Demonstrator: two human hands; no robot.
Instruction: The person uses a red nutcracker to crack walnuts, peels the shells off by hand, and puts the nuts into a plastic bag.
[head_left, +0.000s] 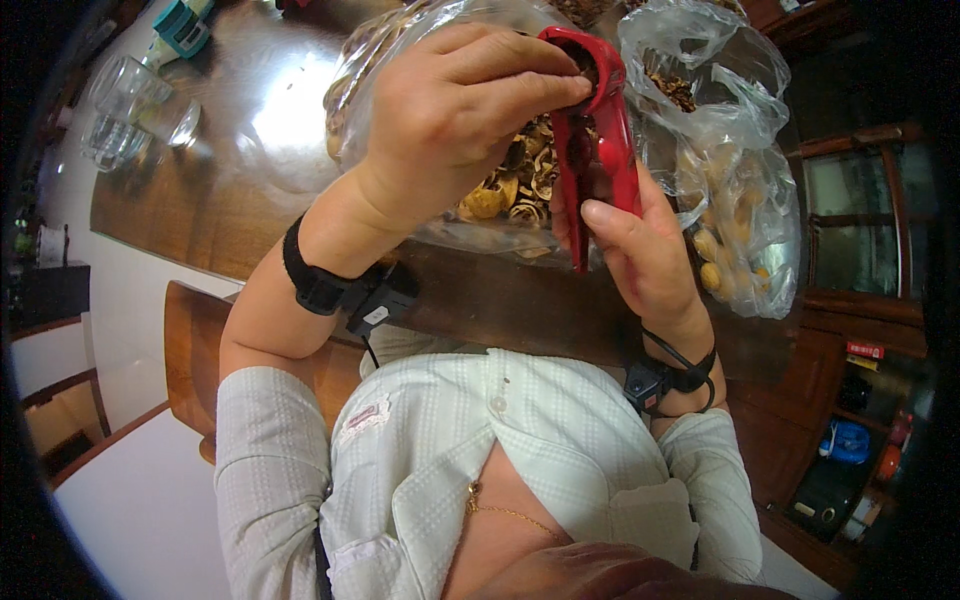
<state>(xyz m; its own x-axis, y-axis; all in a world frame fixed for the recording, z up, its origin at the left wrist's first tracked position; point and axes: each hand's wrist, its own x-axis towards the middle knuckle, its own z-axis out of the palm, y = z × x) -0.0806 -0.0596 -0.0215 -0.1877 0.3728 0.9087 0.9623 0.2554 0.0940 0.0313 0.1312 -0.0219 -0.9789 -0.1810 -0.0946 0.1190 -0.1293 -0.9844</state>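
A red nutcracker (616, 142) is gripped by its handles in my right hand (646, 251), its round head pointing away from me. My left hand (457, 112) reaches over from the left, with its fingertips at the opening of that head. Something dark sits inside the head, partly covered by the fingers. Whether those fingers pinch a nut cannot be seen, and the left thumb is hidden. Below both hands, cracked nut shells (517, 191) lie in a clear plastic bag (480, 234) spread on the wooden table (510, 289).
To the right, another plastic bag (739, 161) holds whole nuts (709, 276); darker bits (670, 91) show near its top. Drinking glasses (146, 101) and a teal-capped bottle (182, 28) occupy the table's far left. A wooden chair (187, 352) stands at the left.
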